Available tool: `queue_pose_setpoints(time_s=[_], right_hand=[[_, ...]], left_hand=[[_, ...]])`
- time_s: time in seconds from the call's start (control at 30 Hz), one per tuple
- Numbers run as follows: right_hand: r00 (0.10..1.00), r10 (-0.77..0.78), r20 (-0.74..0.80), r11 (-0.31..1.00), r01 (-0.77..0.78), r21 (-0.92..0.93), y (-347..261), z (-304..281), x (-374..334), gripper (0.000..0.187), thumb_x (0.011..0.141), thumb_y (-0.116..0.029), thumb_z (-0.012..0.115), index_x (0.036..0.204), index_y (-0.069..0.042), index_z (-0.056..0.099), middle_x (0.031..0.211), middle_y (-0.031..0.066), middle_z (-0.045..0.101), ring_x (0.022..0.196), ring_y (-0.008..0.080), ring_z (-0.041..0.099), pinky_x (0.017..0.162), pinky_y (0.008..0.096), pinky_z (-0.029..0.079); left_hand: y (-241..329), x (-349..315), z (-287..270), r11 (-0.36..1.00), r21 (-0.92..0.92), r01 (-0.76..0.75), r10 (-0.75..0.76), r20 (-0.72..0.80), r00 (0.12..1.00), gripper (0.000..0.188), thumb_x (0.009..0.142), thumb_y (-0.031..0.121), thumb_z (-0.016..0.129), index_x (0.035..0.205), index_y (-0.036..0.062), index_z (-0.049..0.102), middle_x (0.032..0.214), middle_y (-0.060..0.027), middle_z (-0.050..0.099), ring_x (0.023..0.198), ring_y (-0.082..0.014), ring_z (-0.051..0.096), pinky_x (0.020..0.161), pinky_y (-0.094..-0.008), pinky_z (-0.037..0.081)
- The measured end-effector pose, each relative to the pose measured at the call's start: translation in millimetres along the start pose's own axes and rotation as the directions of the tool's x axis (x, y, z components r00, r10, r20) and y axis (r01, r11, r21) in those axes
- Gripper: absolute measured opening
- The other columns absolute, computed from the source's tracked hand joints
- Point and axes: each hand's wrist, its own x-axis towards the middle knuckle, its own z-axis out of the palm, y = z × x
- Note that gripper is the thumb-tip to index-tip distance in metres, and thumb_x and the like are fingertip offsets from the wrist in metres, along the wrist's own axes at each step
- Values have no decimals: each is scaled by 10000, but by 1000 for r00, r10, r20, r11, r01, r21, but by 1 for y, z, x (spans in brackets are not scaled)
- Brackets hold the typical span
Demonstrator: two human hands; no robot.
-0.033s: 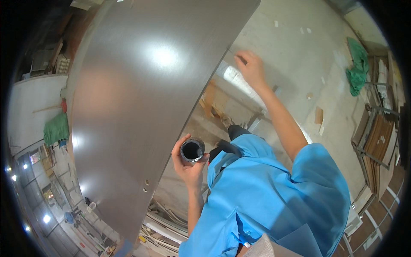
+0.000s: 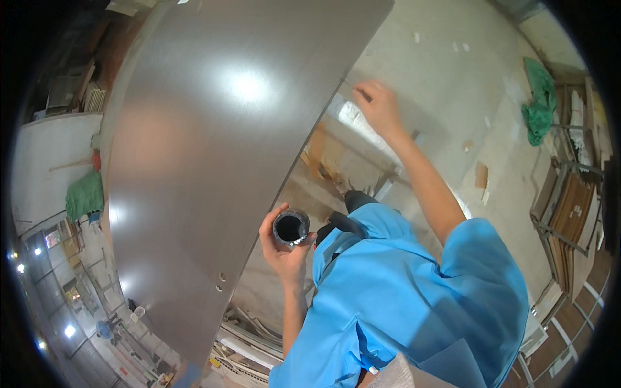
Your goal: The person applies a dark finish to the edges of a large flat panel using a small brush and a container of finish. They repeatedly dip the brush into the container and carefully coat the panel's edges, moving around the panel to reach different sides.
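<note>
A long grey-brown door panel (image 2: pixel 187 194) with a glossy face lies in front of me and to the left. Two small cut-outs show near its near right edge. My left hand (image 2: pixel 283 253) is wrapped round a small round cup (image 2: pixel 291 227) with a stained rim and a dark inside, held upright beside the panel's edge. Farther up that edge is my right hand (image 2: pixel 376 103), its fingers pinched together. Something very thin seems to run from the fingertips toward the edge, too fine to make out.
Under the panel's right side are a white wrapped bar (image 2: pixel 362 123) and metal supports. Stacked brown boards (image 2: pixel 572 216) stand on a rack at the right, near a green cloth (image 2: pixel 539 107). Another green cover (image 2: pixel 85 196) lies at the far left. Scraps dot the floor.
My right hand has shifted slightly toward me along the panel's edge. The left hand and the cup stay almost where they were.
</note>
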Motion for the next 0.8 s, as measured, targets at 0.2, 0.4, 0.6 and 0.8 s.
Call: queue_pose_setpoints(time_s=[0.2,0.4,0.6,0.8], right_hand=[[1000,13,23,1000,-14,28,-2,-11,-11,164,975,-218,742,1032,-76,799,1014,115,760,877,326,732,763,409,570],[994,90,-66,996,-90,4,10,-12,12,173,960,-224,750,1036,-79,808,1011,109,761,877,324,728,755,416,565],[988,5,157,997,7,-74,-14,-15,-12,172,961,-227,745,1036,-87,812,1035,82,756,874,318,727,762,412,562],[997,60,40,997,-58,-55,-13,-11,0,164,963,-225,736,1006,-84,807,1020,74,737,849,298,724,752,419,571]], left_hand=[[-7,-1,-5,1000,-23,-19,20,7,1000,833,706,92,988,1436,64,589,1456,-140,633,1282,-241,638,1126,-398,499],[-10,-2,-10,1000,-7,-8,9,25,1000,827,706,85,982,1434,61,591,1452,-137,637,1288,-238,637,1129,-392,491],[-12,-3,-11,1000,-12,-6,6,13,1000,821,691,97,991,1417,54,609,1442,-114,647,1265,-226,638,1120,-389,483],[-14,0,-9,1000,-13,-13,13,24,1000,812,682,97,994,1404,59,625,1427,-112,657,1263,-222,637,1143,-395,460]])
